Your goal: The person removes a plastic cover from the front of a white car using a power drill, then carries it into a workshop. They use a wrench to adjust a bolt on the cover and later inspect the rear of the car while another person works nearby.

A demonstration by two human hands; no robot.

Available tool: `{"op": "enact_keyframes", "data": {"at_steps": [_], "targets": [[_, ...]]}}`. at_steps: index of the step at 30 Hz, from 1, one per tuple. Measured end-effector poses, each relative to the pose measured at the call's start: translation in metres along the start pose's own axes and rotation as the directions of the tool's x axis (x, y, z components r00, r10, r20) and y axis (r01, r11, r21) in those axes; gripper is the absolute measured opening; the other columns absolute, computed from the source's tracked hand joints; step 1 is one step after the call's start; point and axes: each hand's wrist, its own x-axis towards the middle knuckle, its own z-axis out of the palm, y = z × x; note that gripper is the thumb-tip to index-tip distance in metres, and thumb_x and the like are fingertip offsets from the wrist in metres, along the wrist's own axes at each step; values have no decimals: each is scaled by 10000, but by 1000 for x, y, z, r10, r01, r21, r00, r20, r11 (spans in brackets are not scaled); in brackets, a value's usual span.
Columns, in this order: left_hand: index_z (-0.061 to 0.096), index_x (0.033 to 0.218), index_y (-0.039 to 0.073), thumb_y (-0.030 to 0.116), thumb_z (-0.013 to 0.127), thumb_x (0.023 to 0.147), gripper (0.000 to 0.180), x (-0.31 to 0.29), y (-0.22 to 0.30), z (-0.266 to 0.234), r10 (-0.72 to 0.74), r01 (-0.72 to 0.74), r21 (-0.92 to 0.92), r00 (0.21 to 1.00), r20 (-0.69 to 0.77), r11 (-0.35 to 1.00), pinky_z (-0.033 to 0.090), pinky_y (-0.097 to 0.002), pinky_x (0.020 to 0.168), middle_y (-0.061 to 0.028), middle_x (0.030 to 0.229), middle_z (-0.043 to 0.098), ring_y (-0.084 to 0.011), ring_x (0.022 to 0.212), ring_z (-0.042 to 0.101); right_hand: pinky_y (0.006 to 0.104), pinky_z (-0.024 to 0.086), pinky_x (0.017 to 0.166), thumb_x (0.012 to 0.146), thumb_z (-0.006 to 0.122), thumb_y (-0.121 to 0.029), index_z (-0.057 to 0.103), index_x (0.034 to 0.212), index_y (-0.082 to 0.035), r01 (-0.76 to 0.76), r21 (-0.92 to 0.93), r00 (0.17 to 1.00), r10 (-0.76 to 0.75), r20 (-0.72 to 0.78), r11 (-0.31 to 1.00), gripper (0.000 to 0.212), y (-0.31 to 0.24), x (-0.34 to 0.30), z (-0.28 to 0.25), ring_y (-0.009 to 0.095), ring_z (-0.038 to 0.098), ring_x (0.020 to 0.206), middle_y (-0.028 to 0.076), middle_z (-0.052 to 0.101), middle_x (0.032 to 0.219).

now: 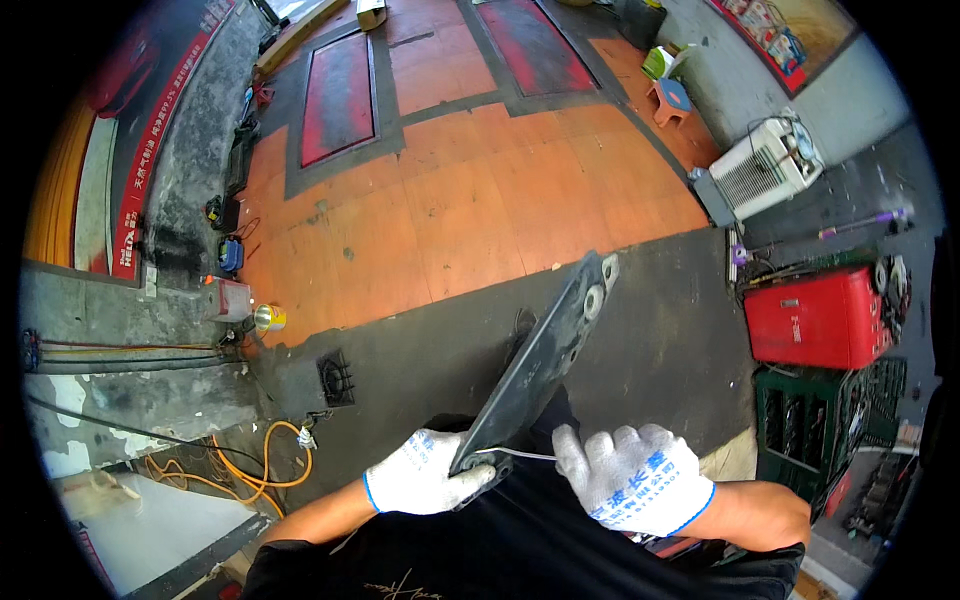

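A long, flat, dark part (540, 350) with holes along its far end slants up and to the right in front of my body. Gripping its lower end is my left hand (425, 473), in a white work glove, with the thumb laid across the face. My right hand (630, 475), gloved the same way, is closed on a thin pale wire or rod (520, 455). The wire's other end meets the part's lower end beside my left thumb. What lies under my right fingers is hidden.
An orange-tiled floor (480, 190) spreads ahead. Right stand a red cabinet (810, 318), a green crate (795, 420) and a white appliance (765, 170). On the left lie an orange hose (265, 465), a black metal grate (335, 380) and a yellow tin (269, 317).
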Motion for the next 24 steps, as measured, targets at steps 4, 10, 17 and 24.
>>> {"op": "enact_keyframes", "data": {"at_steps": [4,10,17,24], "targets": [[706,1253,72,227,712,1052,254,62,25,-43,11,-18,-79,995,-100,997,603,-453,786,-169,947,760,-359,862,767,292,435,432,850,717,-181,792,1151,27,207,-40,978,-208,-28,977,374,118,47,-13,139,589,532,28,534,640],[703,1227,58,208,710,1050,232,148,56,-141,-135,96,-210,974,-182,973,606,-444,787,-179,944,748,-361,871,764,289,437,416,871,718,-186,788,1139,40,342,49,939,-343,3,938,358,267,145,-20,144,579,515,42,534,628],[700,1178,58,225,719,1053,209,259,42,-306,-248,239,-239,969,-9,941,618,-440,814,-165,948,740,-321,882,760,311,465,411,926,687,-159,754,1188,87,394,203,896,-424,132,896,366,419,289,-26,164,617,510,62,554,620],[658,1199,30,210,730,1043,249,365,-5,-523,33,-51,-159,993,-112,986,607,-425,872,-183,1040,735,-331,1002,753,404,504,455,910,716,-250,719,972,-72,535,81,845,-531,-62,841,188,584,490,-37,241,655,520,82,571,624]]}}
